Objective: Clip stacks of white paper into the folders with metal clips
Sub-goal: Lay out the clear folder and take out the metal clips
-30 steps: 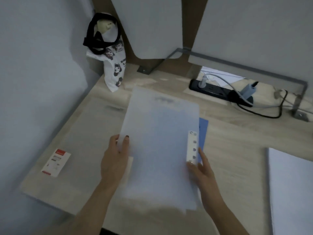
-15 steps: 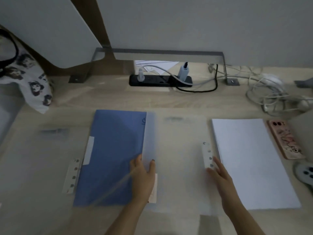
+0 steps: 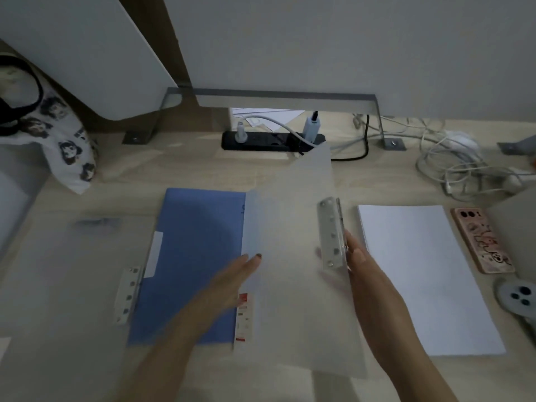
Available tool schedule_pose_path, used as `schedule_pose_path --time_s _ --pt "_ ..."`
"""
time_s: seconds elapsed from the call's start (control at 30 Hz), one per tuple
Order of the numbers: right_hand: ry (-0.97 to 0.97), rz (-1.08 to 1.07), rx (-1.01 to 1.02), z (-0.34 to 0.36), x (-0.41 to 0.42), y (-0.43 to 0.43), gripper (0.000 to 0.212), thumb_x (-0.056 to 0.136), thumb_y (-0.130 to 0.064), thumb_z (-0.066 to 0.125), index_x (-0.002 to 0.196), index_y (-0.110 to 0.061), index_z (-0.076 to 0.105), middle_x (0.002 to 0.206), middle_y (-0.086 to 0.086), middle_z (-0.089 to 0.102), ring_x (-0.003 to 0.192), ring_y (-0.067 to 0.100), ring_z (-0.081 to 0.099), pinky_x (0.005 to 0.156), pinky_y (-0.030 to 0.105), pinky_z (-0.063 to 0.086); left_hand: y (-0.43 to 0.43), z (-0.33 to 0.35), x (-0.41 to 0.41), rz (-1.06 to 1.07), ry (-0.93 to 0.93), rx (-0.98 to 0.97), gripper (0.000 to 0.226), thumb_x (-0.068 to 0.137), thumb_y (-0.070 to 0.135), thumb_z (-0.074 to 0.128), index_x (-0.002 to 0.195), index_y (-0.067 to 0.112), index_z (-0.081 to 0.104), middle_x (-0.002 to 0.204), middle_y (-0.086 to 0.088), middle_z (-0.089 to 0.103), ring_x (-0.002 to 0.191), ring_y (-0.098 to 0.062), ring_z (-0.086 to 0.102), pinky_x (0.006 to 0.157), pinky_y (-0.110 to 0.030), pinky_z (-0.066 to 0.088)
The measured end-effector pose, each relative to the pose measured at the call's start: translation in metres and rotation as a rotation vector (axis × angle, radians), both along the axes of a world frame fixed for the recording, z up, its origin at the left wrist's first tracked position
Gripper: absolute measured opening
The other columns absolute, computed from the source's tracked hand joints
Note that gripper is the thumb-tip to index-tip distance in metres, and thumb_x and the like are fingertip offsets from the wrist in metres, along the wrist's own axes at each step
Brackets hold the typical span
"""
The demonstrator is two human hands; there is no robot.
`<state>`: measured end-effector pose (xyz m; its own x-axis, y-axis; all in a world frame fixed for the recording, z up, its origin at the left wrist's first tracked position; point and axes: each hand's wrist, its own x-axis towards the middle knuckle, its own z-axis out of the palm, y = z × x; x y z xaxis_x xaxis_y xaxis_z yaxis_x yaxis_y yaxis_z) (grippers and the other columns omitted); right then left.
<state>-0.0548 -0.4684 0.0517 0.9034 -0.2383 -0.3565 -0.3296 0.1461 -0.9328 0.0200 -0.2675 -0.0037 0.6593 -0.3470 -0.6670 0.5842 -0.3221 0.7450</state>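
A translucent folder [image 3: 293,285] lies in the middle of the desk, its metal clip strip [image 3: 330,236] along the right edge. My right hand [image 3: 362,271] grips that clip edge and holds it raised, so the sheet tilts up. My left hand [image 3: 232,282] rests flat, fingers stretched, on the folder's left edge where it overlaps a blue folder [image 3: 191,262]. Another translucent folder [image 3: 72,285] with its own clip strip [image 3: 127,294] lies at the left. A stack of white paper [image 3: 420,274] sits to the right of my right hand.
A phone in a pink case [image 3: 481,239] and a round grey object [image 3: 519,294] lie right of the paper. A black power strip [image 3: 272,140] and tangled cables [image 3: 452,166] run along the back. A printed cloth bag [image 3: 63,146] stands back left.
The view has swung right from the desk's left corner. The translucent folder came down beside the blue one, and its clip edge now lifts off the desk in my right hand.
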Motion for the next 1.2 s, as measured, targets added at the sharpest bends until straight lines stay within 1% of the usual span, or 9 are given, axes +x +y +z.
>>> schedule_pose_path --time_s 0.13,0.27,0.37,0.43,0.53,0.67,0.8,1.07,1.2 --pt "-0.048 0.198 0.018 0.003 0.022 0.041 0.04 0.09 -0.046 0.037 0.13 -0.045 0.046 0.132 -0.019 0.055 0.12 0.003 0.053 0.102 0.033 0.043 0.022 0.032 0.007 0.036 -0.028 -0.232 0.08 0.037 0.086 0.063 0.108 0.054 0.048 0.14 0.015 0.043 0.113 0.003 0.05 0.083 -0.031 0.056" --pt "-0.039 0.411 -0.048 -0.013 0.041 0.085 0.038 0.096 -0.034 0.044 0.122 -0.06 0.034 0.127 -0.042 0.039 0.111 -0.029 0.038 0.097 0.003 0.033 0.046 0.056 0.015 0.134 -0.13 -0.299 0.087 0.032 0.086 0.063 0.11 0.047 0.053 0.123 0.019 0.054 0.105 0.007 0.056 0.066 -0.021 0.056" --pt "-0.028 0.57 -0.154 -0.04 0.051 0.106 0.046 0.095 -0.034 0.045 0.127 -0.06 0.026 0.141 -0.035 0.028 0.13 -0.018 0.023 0.11 0.014 0.02 0.059 0.063 0.025 0.18 -0.267 -0.176 0.108 0.015 0.09 0.061 0.11 0.039 0.054 0.11 0.012 0.058 0.115 -0.011 0.055 0.066 -0.019 0.053" --pt "-0.012 0.641 -0.227 -0.058 0.057 0.113 0.049 0.094 -0.036 0.046 0.13 -0.059 0.022 0.151 -0.025 0.02 0.139 -0.008 0.01 0.116 0.025 0.014 0.072 0.065 0.025 0.236 -0.36 -0.092 0.097 0.036 0.083 0.064 0.111 0.021 0.061 0.088 0.002 0.067 0.117 -0.027 0.055 0.061 -0.009 0.047" --pt "0.003 0.729 -0.387 -0.085 0.064 0.117 0.052 0.092 -0.039 0.048 0.127 -0.061 0.018 0.156 -0.013 0.014 0.143 0.0 0.004 0.115 0.024 0.01 0.096 0.068 0.011 0.301 -0.376 -0.091 0.022 0.082 0.034 0.056 0.099 0.025 0.066 0.094 0.008 0.074 0.095 -0.004 0.067 0.068 -0.007 0.049" --pt "0.066 0.762 -0.791 -0.124 0.078 0.11 0.073 0.083 -0.06 0.042 0.144 -0.035 0.01 0.157 0.008 0.011 0.146 0.019 0.007 0.117 0.033 0.011 0.131 0.048 0.008 0.372 -0.352 0.011 0.019 0.092 0.023 0.052 0.106 0.019 0.064 0.11 0.003 0.071 0.104 -0.011 0.066 0.083 -0.041 0.057" --pt "0.101 0.73 -1.085 -0.149 0.08 0.092 0.106 0.052 -0.087 0.006 0.145 -0.037 0.008 0.158 0.006 -0.001 0.146 0.025 -0.005 0.116 0.042 -0.002 0.163 0.018 0.01 0.36 -0.332 0.184 0.047 0.079 0.051 0.06 0.094 0.007 0.058 0.094 -0.006 0.062 0.092 -0.017 0.059 0.09 -0.058 0.048" --pt "0.036 0.67 -1.229 -0.174 0.068 0.09 0.081 0.066 -0.083 -0.01 0.138 -0.046 -0.014 0.153 -0.008 -0.018 0.14 0.013 -0.023 0.113 0.042 -0.017 0.187 -0.052 0.01 0.586 -0.121 0.181 0.019 0.097 0.019 0.042 0.101 0.012 0.059 0.088 -0.006 0.066 0.059 0.0 0.066 0.064 -0.021 0.052" --pt "-0.009 0.582 -1.309 -0.181 0.065 0.094 0.072 0.08 -0.074 0.002 0.144 -0.041 0.004 0.157 -0.002 -0.001 0.144 0.017 -0.011 0.113 0.04 -0.017 0.191 -0.066 0.011 0.64 -0.069 0.164 0.019 0.096 0.019 0.044 0.093 0.014 0.062 0.076 0.003 0.07 0.054 0.002 0.065 0.066 -0.023 0.05"
